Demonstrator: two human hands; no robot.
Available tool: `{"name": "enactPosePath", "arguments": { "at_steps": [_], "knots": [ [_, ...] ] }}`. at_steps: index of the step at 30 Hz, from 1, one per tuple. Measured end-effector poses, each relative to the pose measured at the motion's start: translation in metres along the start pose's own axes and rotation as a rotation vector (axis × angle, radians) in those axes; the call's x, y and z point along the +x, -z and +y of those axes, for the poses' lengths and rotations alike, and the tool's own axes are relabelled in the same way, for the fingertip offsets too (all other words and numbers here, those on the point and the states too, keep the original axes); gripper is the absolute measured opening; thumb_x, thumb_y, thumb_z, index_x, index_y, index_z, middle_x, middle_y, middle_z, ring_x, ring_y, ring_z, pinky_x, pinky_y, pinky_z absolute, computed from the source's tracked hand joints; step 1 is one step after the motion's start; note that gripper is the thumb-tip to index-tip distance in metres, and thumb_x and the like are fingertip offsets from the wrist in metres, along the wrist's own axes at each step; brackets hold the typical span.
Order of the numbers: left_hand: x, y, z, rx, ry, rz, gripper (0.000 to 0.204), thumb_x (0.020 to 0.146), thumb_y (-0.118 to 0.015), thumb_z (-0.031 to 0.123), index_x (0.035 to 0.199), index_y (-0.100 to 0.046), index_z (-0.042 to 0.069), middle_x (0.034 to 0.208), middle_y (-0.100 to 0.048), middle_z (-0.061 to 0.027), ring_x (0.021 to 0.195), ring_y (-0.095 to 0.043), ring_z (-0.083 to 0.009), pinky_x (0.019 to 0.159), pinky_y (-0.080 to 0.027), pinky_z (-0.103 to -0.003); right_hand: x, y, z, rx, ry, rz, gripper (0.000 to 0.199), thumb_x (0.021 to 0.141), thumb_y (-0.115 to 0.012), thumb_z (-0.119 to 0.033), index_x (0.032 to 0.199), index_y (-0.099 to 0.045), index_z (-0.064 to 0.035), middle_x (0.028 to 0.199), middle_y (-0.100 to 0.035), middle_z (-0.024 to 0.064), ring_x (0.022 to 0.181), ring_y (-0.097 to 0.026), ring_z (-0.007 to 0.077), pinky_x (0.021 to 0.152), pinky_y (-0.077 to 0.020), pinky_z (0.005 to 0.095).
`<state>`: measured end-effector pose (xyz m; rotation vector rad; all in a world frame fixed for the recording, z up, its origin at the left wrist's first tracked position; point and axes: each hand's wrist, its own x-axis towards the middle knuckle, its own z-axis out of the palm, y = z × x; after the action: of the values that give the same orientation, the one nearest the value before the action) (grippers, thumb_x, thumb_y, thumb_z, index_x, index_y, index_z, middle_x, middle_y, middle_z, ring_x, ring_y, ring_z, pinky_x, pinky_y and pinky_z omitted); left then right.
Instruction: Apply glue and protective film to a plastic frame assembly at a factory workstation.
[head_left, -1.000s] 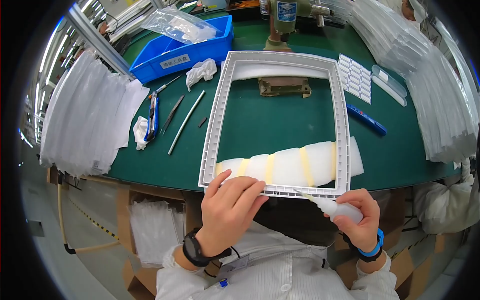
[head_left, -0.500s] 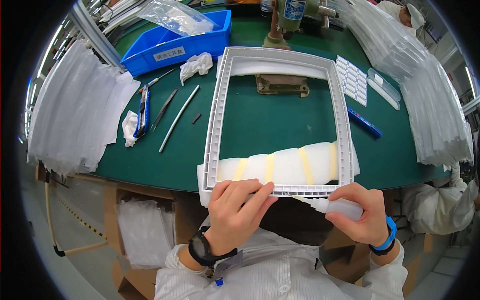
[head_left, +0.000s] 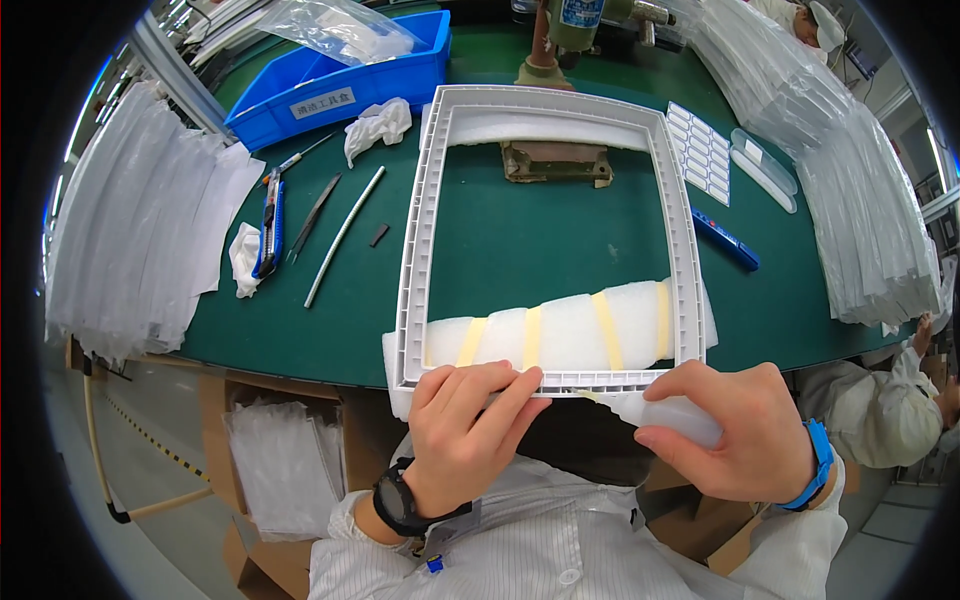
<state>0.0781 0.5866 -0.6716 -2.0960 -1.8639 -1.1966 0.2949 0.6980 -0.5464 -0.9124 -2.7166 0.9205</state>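
Observation:
A white rectangular plastic frame [head_left: 424,230] with a ribbed channel lies at the table's front edge. Its near side rests on a roll of white foam [head_left: 570,330] banded with pale yellow tape. My left hand [head_left: 470,420] grips that near side, fingers pressed on the rail left of its middle. In my right hand [head_left: 740,430] is a translucent white squeeze bottle [head_left: 688,420], held between thumb and curled fingers. The bottle's narrow tip points left and meets the near rail's outer edge, just right of my left fingertips; exact contact there is hard to see.
Left lie a blue utility knife [head_left: 269,225], tweezers [head_left: 314,216], a white tube [head_left: 345,238] and crumpled tissue [head_left: 378,128]. A blue bin [head_left: 340,88] stands behind. Right are a blue pen-like tool [head_left: 726,240] and a label sheet [head_left: 699,152]. Wrapped stacks flank both sides.
My right hand has tilted and shifted slightly, its fingers farther round the bottle. The bottle tip stays at the near rail. My left hand keeps its hold; the whole view has shifted a little.

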Motion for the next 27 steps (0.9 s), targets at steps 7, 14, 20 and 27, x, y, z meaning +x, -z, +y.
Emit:
{"name": "enactPosePath", "arguments": {
  "at_steps": [7,14,20,27],
  "knots": [
    [0.0,0.0,0.001,-0.006,0.012,-0.017,0.03,0.075,-0.083,0.015,0.103,-0.074,0.008,0.092,-0.066,-0.002,0.086,-0.066,-0.0166,0.08,-0.042,-0.032,0.003,0.001,-0.002,-0.033,0.01,-0.025,0.025,0.079,-0.081,-0.017,0.095,-0.068,-0.0036,0.072,-0.069,0.0123,0.054,-0.066,0.027,0.051,-0.05,0.0296],
    [0.0,0.001,0.001,-0.003,0.019,-0.016,0.029,0.076,-0.083,0.015,0.102,-0.074,0.008,0.092,-0.067,-0.0024,0.086,-0.066,-0.0168,0.08,-0.042,-0.032,0.002,0.0,-0.001,-0.034,-0.005,-0.022,0.025,0.079,-0.081,-0.017,0.095,-0.067,-0.0039,0.072,-0.069,0.0113,0.055,-0.067,0.0264,0.051,-0.0499,0.0289],
    [0.0,0.001,0.002,0.0,0.024,-0.012,0.028,0.077,-0.082,0.015,0.102,-0.074,0.008,0.092,-0.067,-0.0029,0.086,-0.066,-0.0172,0.08,-0.042,-0.032,-0.005,-0.01,0.009,0.043,0.008,0.061,0.025,0.082,-0.079,-0.022,0.096,-0.063,-0.0081,0.067,-0.065,0.0101,0.053,-0.063,0.0273,0.047,-0.0469,0.0333],
    [0.0,0.001,0.004,0.01,0.02,-0.011,0.027,0.077,-0.082,0.015,0.101,-0.074,0.008,0.093,-0.067,-0.0032,0.085,-0.065,-0.0176,0.08,-0.042,-0.032,0.0,-0.003,0.002,-0.003,0.033,0.029,0.024,0.083,-0.077,-0.021,0.096,-0.061,-0.0074,0.064,-0.063,0.0095,0.052,-0.062,0.0284,0.047,-0.0448,0.0346]
  ]
}}
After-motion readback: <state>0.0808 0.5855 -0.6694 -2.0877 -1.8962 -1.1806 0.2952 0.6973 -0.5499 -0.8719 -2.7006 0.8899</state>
